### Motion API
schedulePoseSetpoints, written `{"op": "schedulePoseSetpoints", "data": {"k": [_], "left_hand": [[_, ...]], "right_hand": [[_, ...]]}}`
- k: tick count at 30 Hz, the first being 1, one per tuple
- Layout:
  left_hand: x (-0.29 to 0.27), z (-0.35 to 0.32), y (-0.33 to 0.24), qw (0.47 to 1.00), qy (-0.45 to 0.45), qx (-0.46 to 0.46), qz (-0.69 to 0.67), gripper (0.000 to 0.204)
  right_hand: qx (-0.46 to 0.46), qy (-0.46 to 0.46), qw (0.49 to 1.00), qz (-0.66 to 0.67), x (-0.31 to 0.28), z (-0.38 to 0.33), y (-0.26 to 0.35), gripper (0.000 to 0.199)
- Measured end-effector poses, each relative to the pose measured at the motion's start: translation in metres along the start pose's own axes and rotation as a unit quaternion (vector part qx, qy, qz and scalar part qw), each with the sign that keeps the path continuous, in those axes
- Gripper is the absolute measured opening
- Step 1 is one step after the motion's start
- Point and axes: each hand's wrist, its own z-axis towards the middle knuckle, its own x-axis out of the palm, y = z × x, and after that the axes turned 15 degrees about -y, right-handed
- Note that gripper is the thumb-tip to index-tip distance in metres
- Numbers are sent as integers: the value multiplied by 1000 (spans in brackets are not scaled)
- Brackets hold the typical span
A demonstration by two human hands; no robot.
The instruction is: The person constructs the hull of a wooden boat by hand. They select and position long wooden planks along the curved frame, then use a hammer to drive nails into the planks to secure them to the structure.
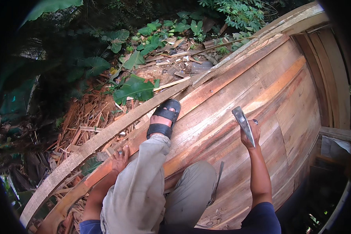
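My right hand (250, 134) is raised above the sloping planked wooden surface (230, 117), its fingers closed round a hammer. The grey metal head of the hammer (243, 123) shows from above, tapering to a narrow end near my wrist; its handle is hidden under the hand. On the left, my left hand (120, 159) lies over the edge of a long reddish plank (101, 173), fingers stretched and apart, bracing on the wood. Between the hands, my foot in a black sandal (169, 111) stands on the upper planks.
A curved rough timber (85, 152) runs along the outer edge. Beyond it lie wood chips and offcuts (82, 130) among broad green leaves (134, 89). Upright boards (331, 78) stand at the far right. A thin dark strip (218, 179) shows beside my bent knee.
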Motion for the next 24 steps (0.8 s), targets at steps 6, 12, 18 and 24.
{"op": "schedulePoseSetpoints", "data": {"k": [6,12,18,24], "left_hand": [[-3,7,-8,1000,-4,9,1,69],[-10,8,2,1000,-3,0,2,70],[-12,12,-2,1000,-8,-2,1,70],[-22,23,-4,1000,-16,15,5,70]], "right_hand": [[96,141,985,-39,53,15,-22,24],[325,92,940,-52,36,1,-44,15],[16,41,998,54,18,26,-19,29],[128,234,953,-146,59,-13,-67,22]]}}
